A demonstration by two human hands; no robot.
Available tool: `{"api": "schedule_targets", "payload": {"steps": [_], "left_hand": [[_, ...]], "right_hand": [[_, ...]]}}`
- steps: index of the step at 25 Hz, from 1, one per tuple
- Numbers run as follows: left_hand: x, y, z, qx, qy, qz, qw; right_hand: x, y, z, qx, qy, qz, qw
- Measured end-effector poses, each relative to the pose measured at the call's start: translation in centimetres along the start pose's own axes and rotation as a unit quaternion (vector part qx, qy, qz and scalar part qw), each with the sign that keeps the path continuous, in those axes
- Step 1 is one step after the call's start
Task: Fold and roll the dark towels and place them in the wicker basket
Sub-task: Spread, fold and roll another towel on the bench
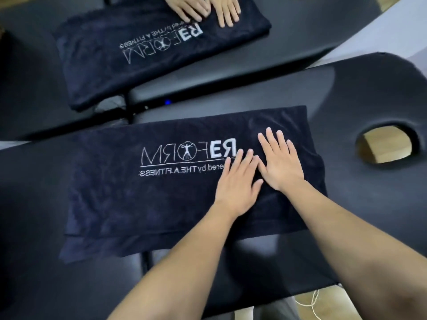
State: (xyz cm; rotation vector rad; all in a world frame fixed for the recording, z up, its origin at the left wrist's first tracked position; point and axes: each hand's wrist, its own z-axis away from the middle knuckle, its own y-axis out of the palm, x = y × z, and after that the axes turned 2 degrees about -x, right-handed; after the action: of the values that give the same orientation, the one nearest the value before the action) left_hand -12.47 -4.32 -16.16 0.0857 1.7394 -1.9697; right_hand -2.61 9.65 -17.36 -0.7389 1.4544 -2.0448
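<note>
My left hand [235, 181] covers the start of the small white line of lettering on the dark navy folded towel [161, 197], so I read only "ered by THE A FITNESS", mirrored. Beyond that towel, a second dark printed towel [120, 65] lies under another person's two hands [203, 9], cut off at the wrists by the top edge. The black padded desk [369, 93] runs past the right edge. Both my forearms leave the bottom edge.

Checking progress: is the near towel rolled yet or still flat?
Flat, not rolled. The near towel lies spread on the dark table, logo showing, left hand and right hand pressing on it.
</note>
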Motion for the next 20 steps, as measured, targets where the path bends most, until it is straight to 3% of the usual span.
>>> {"api": "schedule_targets", "payload": {"steps": [14,20], "left_hand": [[-14.9,4.7,-3.9,0.066,-0.139,-0.051,0.987],[-17.0,6.3,-4.2,0.044,-0.183,-0.076,0.979]], "right_hand": [[-9.9,-2.6,-2.6,0.007,-0.009,-0.113,0.994],[-10.8,-3.3,-3.4,0.0,-0.046,-0.026,0.999]]}}
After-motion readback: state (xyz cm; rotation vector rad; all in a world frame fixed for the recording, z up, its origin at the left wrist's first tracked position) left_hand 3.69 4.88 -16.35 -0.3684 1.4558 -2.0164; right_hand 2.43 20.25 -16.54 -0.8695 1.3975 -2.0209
